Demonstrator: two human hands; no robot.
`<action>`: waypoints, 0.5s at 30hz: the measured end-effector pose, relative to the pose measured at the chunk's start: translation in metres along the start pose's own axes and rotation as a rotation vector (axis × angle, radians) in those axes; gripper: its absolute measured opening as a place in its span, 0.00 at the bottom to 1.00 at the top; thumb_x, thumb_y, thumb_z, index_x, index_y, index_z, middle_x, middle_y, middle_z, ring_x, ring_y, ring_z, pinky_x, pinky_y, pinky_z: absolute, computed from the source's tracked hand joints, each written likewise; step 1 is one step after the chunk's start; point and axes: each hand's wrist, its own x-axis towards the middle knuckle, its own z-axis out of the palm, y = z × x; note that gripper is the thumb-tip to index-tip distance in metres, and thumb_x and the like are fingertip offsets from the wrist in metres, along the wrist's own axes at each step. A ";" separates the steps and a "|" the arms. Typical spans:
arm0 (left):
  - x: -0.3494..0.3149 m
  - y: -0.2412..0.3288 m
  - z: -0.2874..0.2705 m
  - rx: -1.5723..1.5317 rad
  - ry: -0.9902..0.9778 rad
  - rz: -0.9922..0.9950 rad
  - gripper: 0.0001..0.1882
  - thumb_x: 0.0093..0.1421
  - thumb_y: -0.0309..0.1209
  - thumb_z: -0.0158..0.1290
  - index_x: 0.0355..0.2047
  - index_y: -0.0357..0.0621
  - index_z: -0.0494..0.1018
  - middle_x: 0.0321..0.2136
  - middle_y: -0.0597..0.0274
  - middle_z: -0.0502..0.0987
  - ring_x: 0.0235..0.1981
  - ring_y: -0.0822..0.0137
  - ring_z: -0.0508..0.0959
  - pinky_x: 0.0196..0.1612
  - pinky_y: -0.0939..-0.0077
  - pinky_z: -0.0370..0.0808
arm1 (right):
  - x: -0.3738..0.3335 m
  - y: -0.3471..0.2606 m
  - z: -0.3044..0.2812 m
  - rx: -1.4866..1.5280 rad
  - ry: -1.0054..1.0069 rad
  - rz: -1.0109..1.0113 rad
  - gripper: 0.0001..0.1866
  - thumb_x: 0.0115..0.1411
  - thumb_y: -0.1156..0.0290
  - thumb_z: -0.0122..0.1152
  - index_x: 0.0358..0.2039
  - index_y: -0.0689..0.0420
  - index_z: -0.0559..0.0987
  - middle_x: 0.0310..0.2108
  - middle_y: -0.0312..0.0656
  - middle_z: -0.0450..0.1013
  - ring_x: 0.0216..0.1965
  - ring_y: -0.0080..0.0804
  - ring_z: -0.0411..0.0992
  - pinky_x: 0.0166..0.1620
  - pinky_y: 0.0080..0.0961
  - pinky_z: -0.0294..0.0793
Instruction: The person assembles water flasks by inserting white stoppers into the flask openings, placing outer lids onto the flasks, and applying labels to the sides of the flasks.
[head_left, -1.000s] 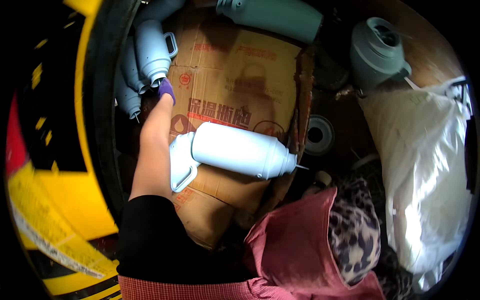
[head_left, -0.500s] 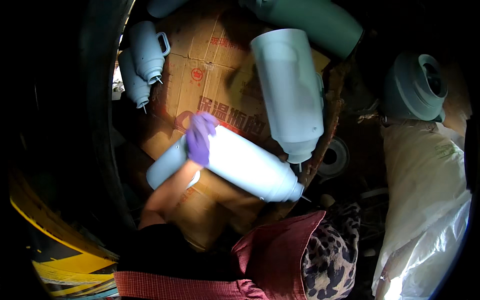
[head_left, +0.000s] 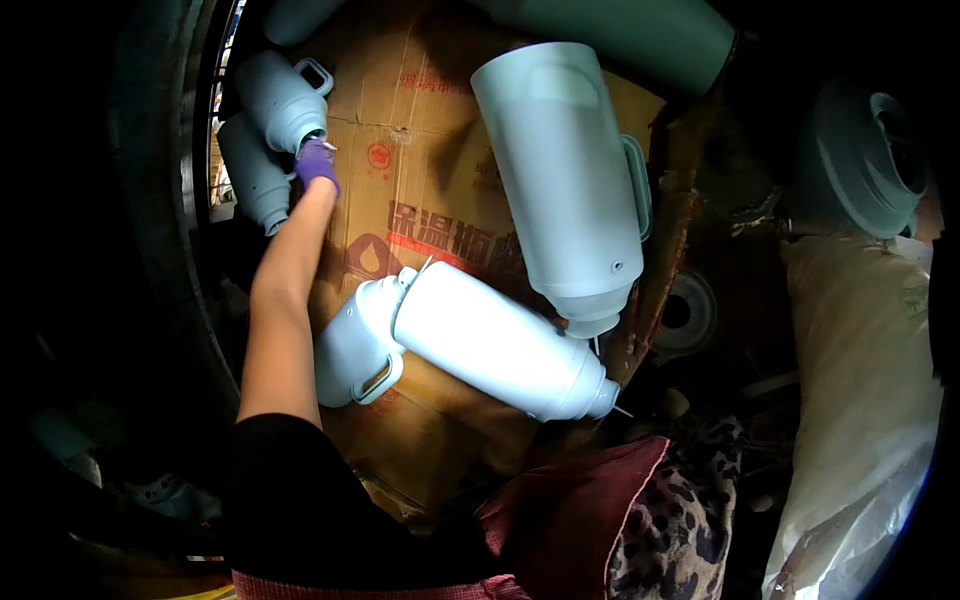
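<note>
My left hand (head_left: 318, 168), in a purple glove, reaches to the far left with its fingers closed at the narrow neck of a pale blue thermos casing (head_left: 277, 98) with a loop handle. A thin white pin shows by the fingers. Beneath that casing lies a second thermos casing (head_left: 250, 168). Nearer to me, a brightly lit casing (head_left: 495, 342) rests on its side, with a pin at its neck. Its wide end meets a shorter handled casing (head_left: 352, 345). A larger pale casing (head_left: 560, 170) stands neck-down to the right. My right hand is out of view.
Brown cardboard (head_left: 440, 160) with red print lies under the casings, and its torn edge (head_left: 665, 280) runs down the right. A dark green cylinder (head_left: 640, 40) sits at the far side. At right are a grey-blue round part (head_left: 860, 160) and a translucent plastic sack (head_left: 860, 400).
My left hand has left the casings in the middle and moved up and left to the far casing's neck. The shorter casing now shows its handle and neck. The view has shifted slightly.
</note>
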 end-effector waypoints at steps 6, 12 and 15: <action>-0.295 -0.011 0.040 0.440 -0.759 1.145 0.09 0.64 0.25 0.45 0.42 0.41 0.73 0.40 0.55 0.78 0.43 0.58 0.77 0.51 0.64 0.73 | -0.008 -0.019 -0.006 -0.051 0.013 -0.001 0.10 0.67 0.61 0.59 0.31 0.50 0.83 0.41 0.42 0.69 0.48 0.43 0.67 0.57 0.53 0.65; -0.235 -0.011 -0.039 0.837 0.132 0.766 0.17 0.63 0.43 0.54 0.46 0.46 0.76 0.45 0.46 0.77 0.47 0.46 0.77 0.51 0.55 0.73 | -0.006 -0.003 0.003 0.017 0.012 0.006 0.10 0.67 0.62 0.59 0.31 0.50 0.83 0.40 0.42 0.69 0.48 0.43 0.67 0.57 0.53 0.65; -0.161 -0.026 -0.080 0.863 0.501 0.293 0.33 0.60 0.55 0.54 0.57 0.45 0.72 0.54 0.42 0.75 0.53 0.43 0.77 0.54 0.52 0.76 | -0.002 -0.007 0.003 0.013 0.005 0.004 0.10 0.67 0.62 0.59 0.31 0.50 0.83 0.40 0.42 0.69 0.48 0.43 0.67 0.57 0.53 0.65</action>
